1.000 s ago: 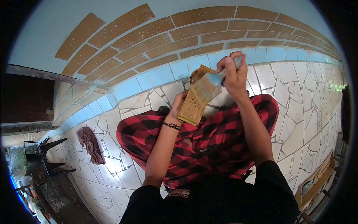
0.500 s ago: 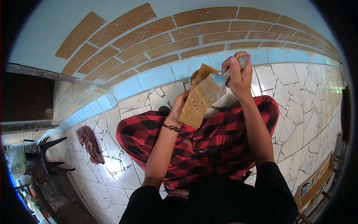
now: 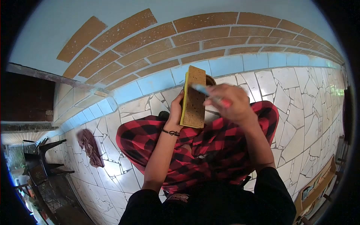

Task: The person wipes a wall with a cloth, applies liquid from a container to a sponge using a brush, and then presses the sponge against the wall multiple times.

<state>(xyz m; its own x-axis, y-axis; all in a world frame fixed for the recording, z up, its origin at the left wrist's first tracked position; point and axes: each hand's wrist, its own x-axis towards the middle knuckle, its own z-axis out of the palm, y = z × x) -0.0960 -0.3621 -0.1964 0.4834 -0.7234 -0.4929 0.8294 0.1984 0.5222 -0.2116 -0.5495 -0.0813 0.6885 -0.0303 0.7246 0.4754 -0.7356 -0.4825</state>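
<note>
My left hand is closed around the edge of a rectangular sponge, held tilted up above my lap. The sponge has yellow sides and a brown-smeared, pitted face. In my right hand, blurred by motion, is a paintbrush with a light blue part and a red handle end. Its bristles are at the sponge's face; blur hides whether they touch. Behind the sponge, a round container shows only part of its rim.
Ahead, a pale wall bears brown brick shapes above a row of blue tiles. A crumpled brown cloth lies on the cracked-tile floor at left. Beyond it is a black chair; a wooden rack stands at right.
The sponge has turned more upright in my left hand. My right hand has lowered and swung the paintbrush round, its bristles now higher on the sponge's face.
</note>
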